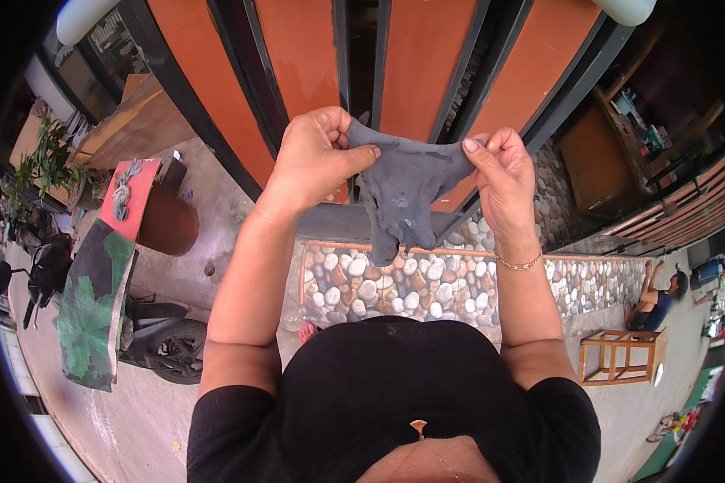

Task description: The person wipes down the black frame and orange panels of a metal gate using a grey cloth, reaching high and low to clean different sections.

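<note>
A limp grey cloth (408, 189) is stretched along its upper edge between my two hands, in front of a gate of orange panels and dark bars. Damp-looking and wrinkled, it sags in the middle, and its lower part hangs in uneven, finger-like lobes. My left hand (318, 157) pinches the upper left corner, thumb laid over the front. At the opposite corner, my right hand (501, 173) grips the edge between thumb and curled fingers; a thin gold bracelet (518, 264) circles that wrist.
The orange-panelled gate (415, 60) rises just beyond my hands, above a pebbled strip (411, 286). To the left are a red-topped table (125, 193) bearing a crumpled grey cloth (122, 201), and a motorbike (173, 346). A wooden stool (620, 357) and a person (656, 302) are at right.
</note>
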`<state>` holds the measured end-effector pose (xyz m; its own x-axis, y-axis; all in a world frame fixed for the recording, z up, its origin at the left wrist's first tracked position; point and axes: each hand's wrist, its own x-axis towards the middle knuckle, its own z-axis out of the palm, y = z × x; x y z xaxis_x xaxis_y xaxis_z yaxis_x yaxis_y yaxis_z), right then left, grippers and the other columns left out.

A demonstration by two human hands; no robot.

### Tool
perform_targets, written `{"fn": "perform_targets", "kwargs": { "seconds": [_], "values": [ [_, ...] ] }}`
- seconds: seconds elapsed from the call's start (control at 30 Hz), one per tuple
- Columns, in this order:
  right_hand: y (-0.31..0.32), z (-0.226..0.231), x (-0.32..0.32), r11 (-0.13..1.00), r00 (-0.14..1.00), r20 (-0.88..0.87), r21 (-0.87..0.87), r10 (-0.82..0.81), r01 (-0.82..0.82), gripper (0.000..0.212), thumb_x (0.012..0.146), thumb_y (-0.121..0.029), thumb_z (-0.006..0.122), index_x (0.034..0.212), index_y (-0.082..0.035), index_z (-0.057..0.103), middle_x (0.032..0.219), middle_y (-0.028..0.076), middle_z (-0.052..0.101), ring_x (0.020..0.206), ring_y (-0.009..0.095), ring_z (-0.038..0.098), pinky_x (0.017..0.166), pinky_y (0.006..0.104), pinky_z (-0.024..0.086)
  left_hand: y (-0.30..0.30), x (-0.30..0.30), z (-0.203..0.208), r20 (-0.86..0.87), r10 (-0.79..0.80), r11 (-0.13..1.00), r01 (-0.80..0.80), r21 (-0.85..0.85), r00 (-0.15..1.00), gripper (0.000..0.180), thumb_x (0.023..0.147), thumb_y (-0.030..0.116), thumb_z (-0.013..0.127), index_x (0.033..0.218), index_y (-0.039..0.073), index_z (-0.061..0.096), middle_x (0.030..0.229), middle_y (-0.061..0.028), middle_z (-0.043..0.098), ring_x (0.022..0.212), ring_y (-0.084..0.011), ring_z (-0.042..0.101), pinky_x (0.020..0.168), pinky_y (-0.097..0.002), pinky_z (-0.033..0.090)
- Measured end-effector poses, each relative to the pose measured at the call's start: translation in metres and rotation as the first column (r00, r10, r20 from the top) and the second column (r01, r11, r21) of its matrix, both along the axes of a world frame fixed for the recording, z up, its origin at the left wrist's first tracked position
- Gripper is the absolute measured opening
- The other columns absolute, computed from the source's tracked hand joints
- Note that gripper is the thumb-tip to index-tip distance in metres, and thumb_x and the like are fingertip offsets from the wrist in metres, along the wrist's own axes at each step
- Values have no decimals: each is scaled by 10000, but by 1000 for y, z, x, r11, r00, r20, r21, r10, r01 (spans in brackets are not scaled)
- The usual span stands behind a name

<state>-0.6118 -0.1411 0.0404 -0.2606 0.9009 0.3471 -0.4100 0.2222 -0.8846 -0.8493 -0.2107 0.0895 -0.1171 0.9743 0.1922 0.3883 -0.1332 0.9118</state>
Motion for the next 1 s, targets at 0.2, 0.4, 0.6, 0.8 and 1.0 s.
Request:
{"fn": "perform_targets", "kwargs": {
  "seconds": [0.2, 0.4, 0.6, 0.8, 1.0],
  "values": [
    [-5, 15, -7, 990, 982, 136, -78, 128, -119, 389, 845, -137, 760, 1124, 11, 532, 891, 65, 647, 766, 105, 616, 661, 251, 498, -1, 27, -14, 217, -128, 991, 115, 71, 968, 111, 789, -9, 680, 847, 0, 586, 790, -39, 660, 599, -57, 590, 478, -206, 453],
    [3, 10, -13, 878, 657, 628, -93, 417, -469, 279, 874, -252, 741, 833, 23, 710, 704, 21, 664, 697, 75, 614, 659, 252, 500, 2, 30, -42, 254, -152, 987, 132, 96, 955, 192, 795, -14, 719, 924, 10, 580, 825, -21, 644, 719, -56, 596, 609, -197, 473],
    [18, 25, -20, 930, 746, 585, -39, 319, -366, 360, 964, -338, 616, 924, 8, 707, 777, 56, 699, 703, 103, 641, 635, 273, 510, 12, -1, -148, 567, 250, 958, -116, -261, 785, 422, 919, 420, 650, 1053, 33, 546, 975, -80, 584, 896, -173, 568, 810, -360, 504],
    [-9, 47, -40, 940, 756, 617, 77, 218, -333, 403, 970, -377, 596, 925, 10, 698, 746, 53, 675, 714, 114, 619, 659, 278, 493, -22, -1, -232, 694, 526, 774, 62, -630, 492, 675, 923, 634, 489, 1142, -3, 527, 1060, -165, 570, 910, -274, 561, 853, -500, 518],
    [-39, 50, -47, 754, 561, 670, 3, 486, -657, 354, 974, -312, 614, 982, 33, 693, 785, 9, 622, 760, 53, 525, 659, 257, 467, -31, 28, -192, 956, 265, 795, 532, -290, 125, 794, 935, 677, 383, 1319, -13, 470, 1276, -221, 544, 1109, -369, 583, 903, -572, 501]
  ]
}}
